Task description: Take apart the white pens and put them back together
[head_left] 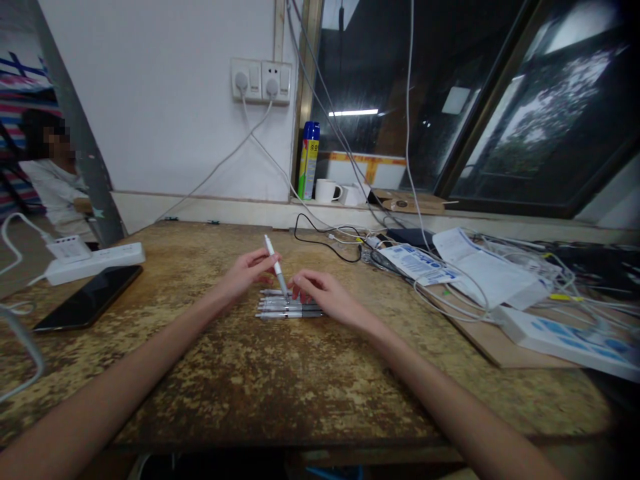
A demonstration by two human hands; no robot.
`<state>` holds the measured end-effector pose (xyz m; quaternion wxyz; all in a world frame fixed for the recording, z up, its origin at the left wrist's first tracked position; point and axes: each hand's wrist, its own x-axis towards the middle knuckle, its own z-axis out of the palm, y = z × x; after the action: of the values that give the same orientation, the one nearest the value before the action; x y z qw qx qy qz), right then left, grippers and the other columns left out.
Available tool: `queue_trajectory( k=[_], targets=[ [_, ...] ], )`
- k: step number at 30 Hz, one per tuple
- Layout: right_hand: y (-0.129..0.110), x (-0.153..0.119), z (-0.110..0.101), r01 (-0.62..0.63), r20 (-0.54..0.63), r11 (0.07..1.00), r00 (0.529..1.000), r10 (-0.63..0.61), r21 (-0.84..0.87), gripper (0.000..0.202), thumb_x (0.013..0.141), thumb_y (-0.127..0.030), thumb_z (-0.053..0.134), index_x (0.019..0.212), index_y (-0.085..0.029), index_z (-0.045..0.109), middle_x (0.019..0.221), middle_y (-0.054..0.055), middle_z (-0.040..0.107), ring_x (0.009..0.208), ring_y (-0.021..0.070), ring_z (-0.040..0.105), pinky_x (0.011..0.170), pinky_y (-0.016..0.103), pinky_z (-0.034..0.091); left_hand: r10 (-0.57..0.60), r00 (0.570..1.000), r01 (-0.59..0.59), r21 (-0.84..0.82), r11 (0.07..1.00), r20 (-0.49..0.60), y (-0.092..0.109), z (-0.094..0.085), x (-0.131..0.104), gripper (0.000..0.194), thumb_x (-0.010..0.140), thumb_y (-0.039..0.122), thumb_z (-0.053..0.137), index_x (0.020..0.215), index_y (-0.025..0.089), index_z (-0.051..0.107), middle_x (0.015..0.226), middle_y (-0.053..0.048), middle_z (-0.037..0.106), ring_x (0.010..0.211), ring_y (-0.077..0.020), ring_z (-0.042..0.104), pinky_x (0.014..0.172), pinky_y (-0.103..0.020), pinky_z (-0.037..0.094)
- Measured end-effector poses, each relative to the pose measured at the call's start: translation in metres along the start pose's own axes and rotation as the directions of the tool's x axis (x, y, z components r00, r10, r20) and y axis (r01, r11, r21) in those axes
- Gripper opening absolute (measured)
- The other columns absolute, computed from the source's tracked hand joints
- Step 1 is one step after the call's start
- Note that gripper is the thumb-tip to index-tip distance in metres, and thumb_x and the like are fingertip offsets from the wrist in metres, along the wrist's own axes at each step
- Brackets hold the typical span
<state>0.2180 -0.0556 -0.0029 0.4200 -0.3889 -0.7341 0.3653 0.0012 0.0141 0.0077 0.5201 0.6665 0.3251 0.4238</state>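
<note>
A white pen (275, 261) with a grey grip is pinched in the fingers of my left hand (249, 270). It is tilted, with its lower end just above a row of several pens (280, 315) lying side by side on the worn wooden table (240, 380). My right hand (320, 293) is over the right end of that row, its fingers bent and drawn together close to the held pen's lower end. What those fingers hold, if anything, I cannot make out. Part of the row is hidden beneath my right hand.
A black phone (90, 298) and a white power strip (97, 262) lie at the left. Papers (493, 273), tangled cables and another power strip (565, 340) cover the right side. A spray can (309, 163) and a mug (326, 191) stand on the sill. A person (55, 180) is at far left.
</note>
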Motion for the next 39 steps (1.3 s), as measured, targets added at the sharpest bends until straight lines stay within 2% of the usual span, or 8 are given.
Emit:
queue_trajectory(
  k=[6,13,16,19,21,24,29,39],
  targets=[
    [0.001,0.006,-0.007,0.064,-0.283,0.993,0.958,-0.033,0.1,0.03,0.09,-0.05,0.07,0.097,-0.02,0.073,0.088,0.004,0.074,0.079,0.0197,0.065,0.073,0.032,0.049,-0.014,0.97,-0.017,0.128,0.992,0.243,0.006,0.007,-0.008,0.045,0.096,0.059,0.06,0.111,0.019,0.074,0.069,0.003,0.049,0.059,-0.0111,0.044,0.052,-0.022,0.033],
    [-0.003,0.007,0.007,0.08,-0.334,0.975,0.943,-0.007,0.206,0.032,0.086,-0.052,0.073,0.093,-0.021,0.074,0.093,0.003,0.073,0.09,0.0207,0.065,0.087,0.034,0.05,0.019,0.931,-0.109,0.227,0.968,0.366,0.011,0.019,-0.014,0.042,0.098,0.056,0.058,0.096,0.016,0.072,0.073,0.001,0.055,0.064,-0.0122,0.047,0.06,-0.024,0.036],
    [-0.004,0.006,0.007,0.104,-0.41,0.943,0.911,0.036,0.315,0.032,0.087,-0.052,0.073,0.091,-0.021,0.071,0.098,0.003,0.071,0.097,0.0203,0.063,0.095,0.034,0.05,0.049,0.937,-0.132,0.222,0.966,0.345,0.011,0.019,-0.013,0.037,0.098,0.053,0.058,0.103,0.019,0.072,0.072,0.001,0.055,0.065,-0.0136,0.049,0.061,-0.026,0.037],
    [-0.005,0.009,-0.004,0.207,-0.487,0.79,0.864,0.129,0.577,0.027,0.09,-0.049,0.072,0.093,-0.023,0.064,0.101,0.003,0.067,0.101,0.0184,0.063,0.099,0.035,0.05,0.064,0.957,-0.124,0.2,0.972,0.282,0.011,0.016,-0.012,0.032,0.097,0.048,0.06,0.11,0.022,0.073,0.073,0.0,0.057,0.067,-0.0154,0.051,0.062,-0.027,0.038],
    [-0.007,0.01,-0.016,0.286,-0.503,0.647,0.847,0.175,0.707,0.02,0.094,-0.041,0.07,0.092,-0.024,0.059,0.094,0.001,0.062,0.093,0.0156,0.063,0.097,0.033,0.052,0.063,0.971,-0.113,0.215,0.97,0.23,0.01,0.013,-0.01,0.032,0.096,0.047,0.06,0.111,0.022,0.074,0.071,-0.001,0.057,0.065,-0.016,0.051,0.061,-0.028,0.037],
    [-0.009,0.011,-0.033,0.333,-0.52,0.555,0.825,0.22,0.763,0.016,0.101,-0.031,0.059,0.087,-0.025,0.053,0.073,-0.004,0.042,0.065,0.0126,0.047,0.078,0.028,0.053,0.077,0.985,-0.114,0.246,0.963,0.154,0.005,0.006,-0.005,0.033,0.094,0.047,0.061,0.107,0.02,0.074,0.067,0.001,0.055,0.062,-0.0154,0.049,0.06,-0.028,0.036],
    [-0.011,0.008,-0.046,0.291,-0.457,0.542,0.867,0.199,0.788,0.036,0.105,-0.042,0.039,0.074,-0.024,0.041,0.067,-0.005,0.021,0.055,0.0154,0.027,0.056,0.028,0.043,0.123,0.99,-0.137,0.293,0.946,0.064,-0.002,-0.006,0.003,0.028,0.094,0.043,0.06,0.103,0.019,0.072,0.067,0.002,0.054,0.06,-0.014,0.048,0.062,-0.027,0.037],
    [-0.018,0.005,-0.043,0.317,-0.443,0.522,0.887,0.132,0.792,0.027,0.102,-0.033,0.041,0.077,-0.024,0.045,0.066,-0.004,0.021,0.055,0.0151,0.027,0.056,0.026,0.041,0.179,0.984,-0.162,0.572,0.804,0.027,-0.008,-0.012,-0.002,0.03,0.095,0.038,0.056,0.103,0.016,0.074,0.071,0.0,0.063,0.066,-0.0168,0.057,0.064,-0.027,0.04]
  ],
)
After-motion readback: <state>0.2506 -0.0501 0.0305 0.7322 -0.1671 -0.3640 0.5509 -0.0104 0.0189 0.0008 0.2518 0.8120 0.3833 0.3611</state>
